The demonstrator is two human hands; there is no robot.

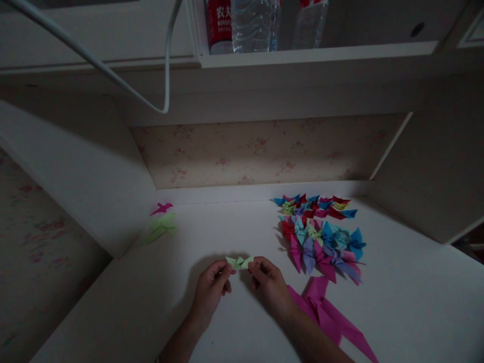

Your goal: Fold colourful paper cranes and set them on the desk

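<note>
Both my hands hold a small light green folded paper piece (239, 262) just above the white desk (227, 227). My left hand (210, 290) pinches its left end with closed fingers. My right hand (269, 283) pinches its right end the same way. To the right of my hands lies a heap of several folded paper figures (321, 232) in blue, pink, red, green and purple.
A pink folded paper strip (328, 315) lies under my right forearm. A pink figure (162, 207) and a green one (162, 227) rest at the desk's left wall. Water bottles (255, 25) stand on the shelf above, and a white cable (166, 60) hangs down.
</note>
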